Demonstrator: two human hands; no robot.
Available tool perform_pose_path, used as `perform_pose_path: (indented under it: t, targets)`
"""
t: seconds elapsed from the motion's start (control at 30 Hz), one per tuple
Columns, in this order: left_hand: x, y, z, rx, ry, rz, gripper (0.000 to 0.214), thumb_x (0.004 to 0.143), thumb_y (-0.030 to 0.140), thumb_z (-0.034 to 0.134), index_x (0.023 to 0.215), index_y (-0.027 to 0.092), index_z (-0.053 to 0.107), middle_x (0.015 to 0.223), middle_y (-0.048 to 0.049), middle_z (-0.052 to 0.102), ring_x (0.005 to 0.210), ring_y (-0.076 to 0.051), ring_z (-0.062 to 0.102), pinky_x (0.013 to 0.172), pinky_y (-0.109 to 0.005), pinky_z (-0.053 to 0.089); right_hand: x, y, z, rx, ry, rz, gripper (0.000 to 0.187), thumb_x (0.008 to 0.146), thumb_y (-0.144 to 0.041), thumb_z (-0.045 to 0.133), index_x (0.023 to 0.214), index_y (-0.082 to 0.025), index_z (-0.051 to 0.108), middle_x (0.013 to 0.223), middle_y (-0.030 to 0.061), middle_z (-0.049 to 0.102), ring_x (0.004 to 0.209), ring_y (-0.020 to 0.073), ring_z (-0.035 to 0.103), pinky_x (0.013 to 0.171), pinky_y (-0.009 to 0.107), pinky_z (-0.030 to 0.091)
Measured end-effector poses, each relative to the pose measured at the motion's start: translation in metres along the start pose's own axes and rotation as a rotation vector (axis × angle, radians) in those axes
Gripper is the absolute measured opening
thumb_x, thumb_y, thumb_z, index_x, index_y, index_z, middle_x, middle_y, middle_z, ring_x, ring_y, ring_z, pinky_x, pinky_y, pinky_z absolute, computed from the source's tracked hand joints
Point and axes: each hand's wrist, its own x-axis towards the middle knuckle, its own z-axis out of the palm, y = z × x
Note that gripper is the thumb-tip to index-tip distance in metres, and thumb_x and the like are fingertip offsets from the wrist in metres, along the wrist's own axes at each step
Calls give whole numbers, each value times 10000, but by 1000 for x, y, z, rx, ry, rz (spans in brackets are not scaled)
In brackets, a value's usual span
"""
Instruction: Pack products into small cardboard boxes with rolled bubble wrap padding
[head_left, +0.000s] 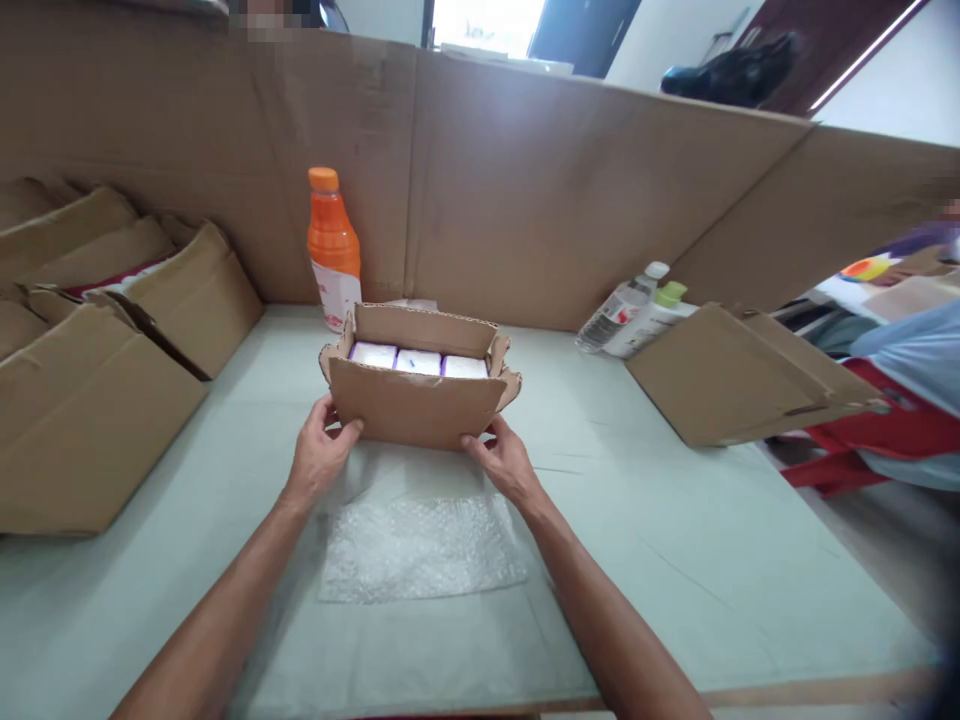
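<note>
An open cardboard box (409,405) is held between my hands over the middle of the table. Its flaps stand up, and three white packs with purple edges (418,362) sit in a row inside. My left hand (321,450) grips the lower left corner, thumb on the front face. At the lower right corner my right hand (504,455) does the same, its other fingers partly hidden behind the box. A sheet of bubble wrap (424,550) lies flat on the table between my forearms, nearer to me than the box.
Large open cartons (97,420) stand at the left. Behind the box is an orange bottle (334,250). To the right are a clear bottle (622,310), a white bottle with green cap (649,318) and a tilted carton (720,380). A cardboard wall (525,190) borders the table (637,560).
</note>
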Motion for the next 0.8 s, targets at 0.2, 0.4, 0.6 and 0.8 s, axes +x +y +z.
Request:
perform_pose_path:
  t: [0.2,0.4,0.6,0.8]
  targets:
    - [-28,-3,8,31,5,13,457,817,378,648,1223,179,584,1168,-93,666,1052,-229,650,883,-360,545,-10,6,-15,-7,17,43,412,807,-484,577,1055,-160,636,980,87,736,700,195,639,681,339,523]
    - [-55,16,-6,235,56,73,555,853,341,625,1378,199,512,1349,-124,614,1209,-262,600,997,-425,499,-37,13,-24,-58,182,-32,438,867,-396,572,1234,-164,624,1169,132,720,1016,262,674,836,406,552]
    - [-126,5,-7,497,-199,392,276,906,204,523,1124,210,691,1129,-94,715,1102,-262,620,1007,-446,476,-104,-13,29,-301,-60,-393,360,947,-228,521,1282,-211,651,1302,130,682,1201,277,612,1045,481,471]
    - [-131,-33,-17,508,-380,391,291,899,151,464,1018,220,720,1105,-99,738,1102,-264,635,1001,-467,473,-138,8,34,-527,-283,-489,397,977,-252,539,1362,-175,598,1487,129,563,1392,293,482,1091,479,411]
